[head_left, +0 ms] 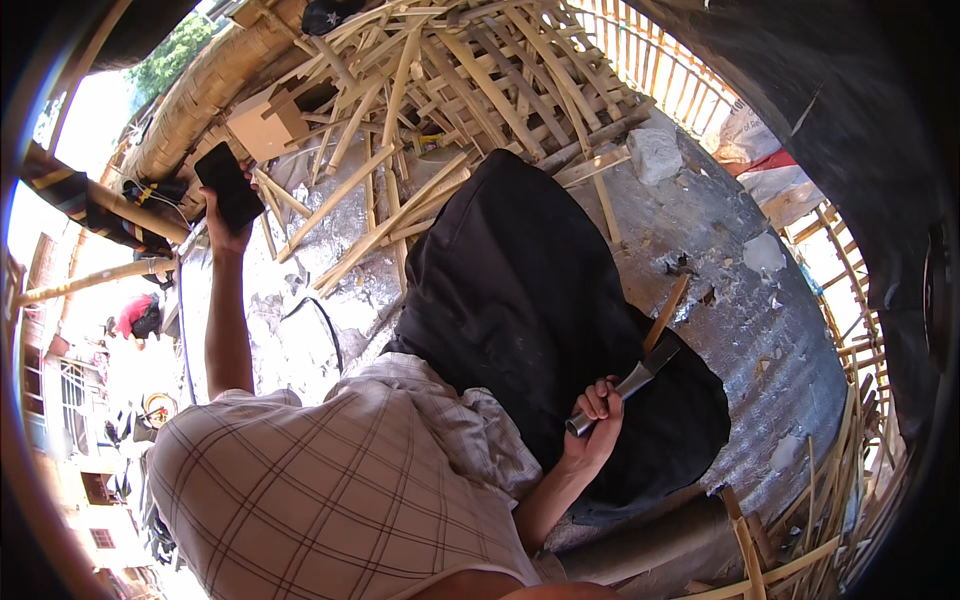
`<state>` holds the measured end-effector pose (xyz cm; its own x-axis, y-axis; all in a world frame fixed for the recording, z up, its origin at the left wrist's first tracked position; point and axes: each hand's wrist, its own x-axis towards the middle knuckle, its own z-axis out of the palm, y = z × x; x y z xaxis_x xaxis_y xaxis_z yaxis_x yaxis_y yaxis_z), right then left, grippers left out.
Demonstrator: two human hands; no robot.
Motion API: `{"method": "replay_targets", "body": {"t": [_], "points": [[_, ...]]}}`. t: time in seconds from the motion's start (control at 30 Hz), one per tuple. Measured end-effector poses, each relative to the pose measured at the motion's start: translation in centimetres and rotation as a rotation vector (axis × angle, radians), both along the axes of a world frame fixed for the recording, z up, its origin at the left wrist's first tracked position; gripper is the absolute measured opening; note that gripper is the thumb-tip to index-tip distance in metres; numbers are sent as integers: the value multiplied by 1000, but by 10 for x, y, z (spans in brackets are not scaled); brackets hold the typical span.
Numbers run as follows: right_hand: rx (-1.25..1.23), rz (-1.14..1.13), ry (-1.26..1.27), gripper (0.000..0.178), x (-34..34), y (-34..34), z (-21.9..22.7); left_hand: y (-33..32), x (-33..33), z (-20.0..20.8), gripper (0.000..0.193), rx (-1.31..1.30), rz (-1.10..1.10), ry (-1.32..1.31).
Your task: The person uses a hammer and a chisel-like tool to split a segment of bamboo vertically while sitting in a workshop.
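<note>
Metal tool [636,376] in right fingers [597,398], phone [229,187] in left fingers [211,207]

The phone at the left hand [226,234] is plain black [230,187]. The metal tool [640,376] at the right hand [598,412] is silvery grey, and just beyond it a sliver of wood [666,312] shows orange-tan. Between the hands, a whitish shirt [330,480] bears a windowpane check in thin dark lines, beside plain black trousers [520,270]. Left of the left hand, a dark cloth [62,188] carries yellowish stripes; to its upper right, a cardboard box [267,122] is light brown. Farther from both hands, bamboo strips [490,85] are straw-yellow, and beyond the right hand a block [655,157] is off-white.
</note>
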<state>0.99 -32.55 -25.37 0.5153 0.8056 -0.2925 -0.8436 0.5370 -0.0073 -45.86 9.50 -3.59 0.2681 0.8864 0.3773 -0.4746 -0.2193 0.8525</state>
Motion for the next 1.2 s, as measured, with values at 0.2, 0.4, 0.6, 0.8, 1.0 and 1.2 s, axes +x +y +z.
{"method": "replay_targets", "body": {"t": [0.2, 0.4, 0.6, 0.8, 1.0, 1.2], "points": [[-83, -1, -9, 14, 1, 0, 3, -11, -1, 7, 82, -1, 5, 22], [-26, 10, -33, 16, 2, -2, -3, -11, -12, 0, 80, -75, -15, -43], [-30, 17, -21, 14, 2, 0, 1, -11, -18, -4, 80, -74, -8, -41], [-26, 24, -11, 13, 1, -1, 1, -16, -31, -12, 71, -89, 77, -10], [-55, 15, 13, 14, 0, 0, 2, -29, -28, -22, 63, -139, 136, 59], [-97, -4, 12, 13, -1, 0, 4, -63, -38, -47, 62, -290, 143, 354]]}}
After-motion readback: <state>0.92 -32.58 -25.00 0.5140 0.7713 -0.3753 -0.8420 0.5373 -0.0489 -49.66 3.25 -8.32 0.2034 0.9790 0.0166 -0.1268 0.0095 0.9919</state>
